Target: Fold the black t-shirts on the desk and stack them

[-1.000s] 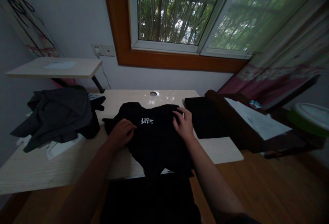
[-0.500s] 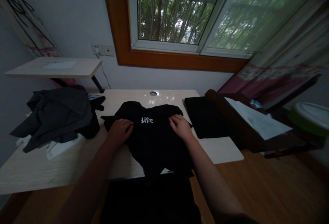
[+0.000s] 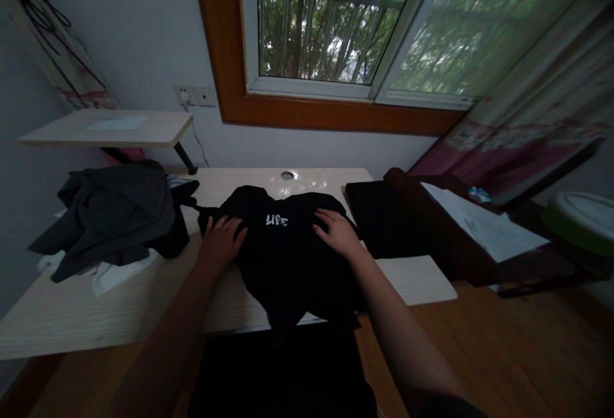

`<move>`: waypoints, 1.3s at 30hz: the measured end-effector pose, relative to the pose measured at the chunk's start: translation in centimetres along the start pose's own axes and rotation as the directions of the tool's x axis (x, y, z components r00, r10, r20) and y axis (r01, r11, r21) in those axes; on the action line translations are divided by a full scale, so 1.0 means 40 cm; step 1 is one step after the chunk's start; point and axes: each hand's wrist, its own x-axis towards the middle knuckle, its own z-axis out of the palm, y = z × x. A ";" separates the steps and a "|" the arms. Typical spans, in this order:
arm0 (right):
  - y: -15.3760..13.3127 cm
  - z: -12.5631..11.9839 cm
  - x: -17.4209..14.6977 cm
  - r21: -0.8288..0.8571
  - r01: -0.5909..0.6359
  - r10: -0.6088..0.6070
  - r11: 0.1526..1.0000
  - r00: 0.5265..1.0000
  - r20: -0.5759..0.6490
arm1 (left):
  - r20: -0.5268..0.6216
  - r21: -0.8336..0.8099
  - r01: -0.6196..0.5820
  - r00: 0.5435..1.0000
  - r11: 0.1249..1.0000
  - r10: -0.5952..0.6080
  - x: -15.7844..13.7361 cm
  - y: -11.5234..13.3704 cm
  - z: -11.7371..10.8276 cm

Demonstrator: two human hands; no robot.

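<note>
A black T-shirt (image 3: 292, 258) with white lettering lies spread on the pale wooden desk (image 3: 144, 322), its lower end reaching the front edge. My left hand (image 3: 221, 242) rests on its left side near the sleeve, fingers apart and laid on the cloth. On the right side of the shirt, my right hand (image 3: 337, 232) lies with its fingers stretched out and the thumb apart. Neither hand grips the fabric. Small folds show around the shoulders.
Left of the shirt is a heap of dark grey, black and white clothes (image 3: 115, 213), partly under a raised shelf (image 3: 105, 130). A flat black item (image 3: 384, 220) lies at the right. Beyond it, papers (image 3: 480, 220) rest on a dark brown surface. A window stands behind the desk.
My left hand has moved slightly up the shirt and its fingers have spread. My right hand's fingers have straightened a little on the cloth. The view has shifted slightly.
</note>
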 end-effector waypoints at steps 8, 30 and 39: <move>0.043 0.026 0.074 -0.045 0.000 0.003 0.999 0.998 0.069 | -0.012 -0.034 0.066 0.998 0.997 -0.067 0.003 -0.019 0.011; -0.076 -0.088 -0.020 -0.117 0.003 0.007 0.993 0.997 0.081 | 0.007 -0.083 -0.038 0.999 0.996 0.039 0.010 -0.025 -0.041; -0.067 -0.075 -0.121 -0.005 0.033 -0.033 0.999 0.994 0.100 | 0.049 -0.026 0.065 0.997 0.998 -0.064 0.025 -0.057 -0.032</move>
